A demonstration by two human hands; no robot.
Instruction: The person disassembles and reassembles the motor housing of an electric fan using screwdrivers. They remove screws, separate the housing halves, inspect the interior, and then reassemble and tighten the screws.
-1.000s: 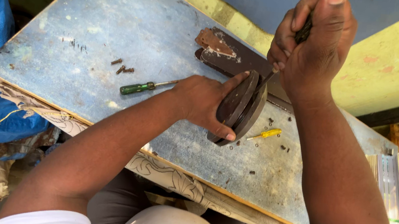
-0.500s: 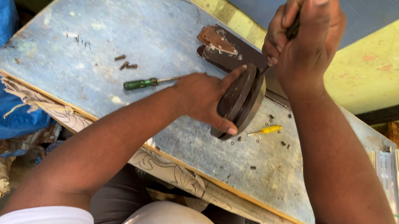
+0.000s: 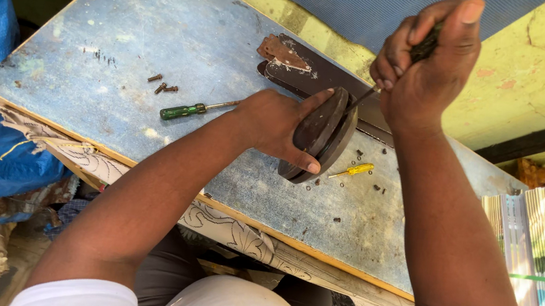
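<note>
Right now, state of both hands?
Left hand: closed around the dark oval casing, holding it on edge.
Right hand: closed on a dark tool handle.

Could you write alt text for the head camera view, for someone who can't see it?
A person's left hand steadies a dark brown disc-shaped part on edge on a worn blue tabletop, while the right hand drives a dark-handled tool into it. A green-handled screwdriver lies nearby.
</note>
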